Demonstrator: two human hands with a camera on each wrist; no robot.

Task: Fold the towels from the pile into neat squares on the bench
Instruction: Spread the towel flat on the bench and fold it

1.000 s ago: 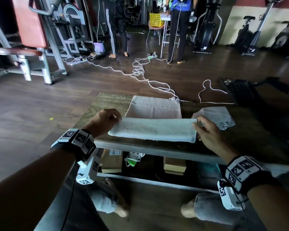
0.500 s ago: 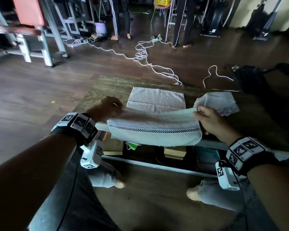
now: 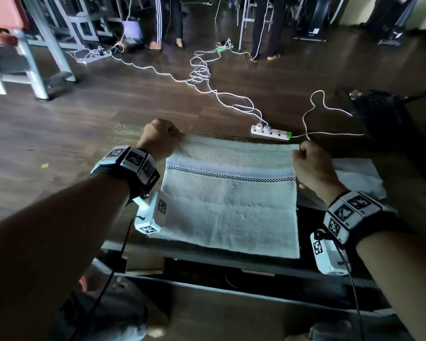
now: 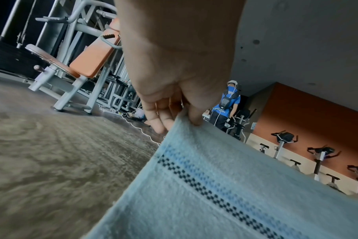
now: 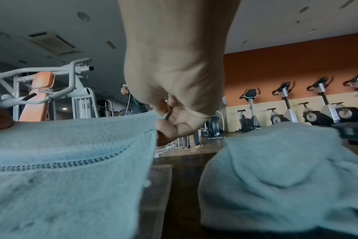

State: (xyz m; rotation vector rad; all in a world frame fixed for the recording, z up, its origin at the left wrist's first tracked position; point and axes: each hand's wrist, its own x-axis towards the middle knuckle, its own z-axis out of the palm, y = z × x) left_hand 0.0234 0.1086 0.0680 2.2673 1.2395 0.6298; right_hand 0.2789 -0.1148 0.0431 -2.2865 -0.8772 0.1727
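Note:
A pale blue towel (image 3: 229, 200) with a checked stripe lies spread over the bench (image 3: 133, 134). My left hand (image 3: 159, 139) pinches its far left corner, as the left wrist view shows on the towel (image 4: 215, 186) under the fingers (image 4: 194, 119). My right hand (image 3: 310, 163) pinches the far right corner, the fingers (image 5: 165, 127) closed on the towel's edge (image 5: 71, 161). The far edge sits near the bench's far side. A crumpled pale towel (image 3: 357, 178) lies to the right of my right hand, also large in the right wrist view, crumpled towel (image 5: 286, 177).
A white power strip (image 3: 271, 132) and tangled white cables (image 3: 202, 70) lie on the dark wood floor beyond the bench. Grey gym machines (image 3: 35, 57) stand at the far left. Two people's legs (image 3: 169, 23) show at the back. Boxes sit under the bench.
Both hands have lifted the rolled-up towel edge and carried it away from me to the bench's far side. The towel now lies spread flat, hiding the layer underneath.

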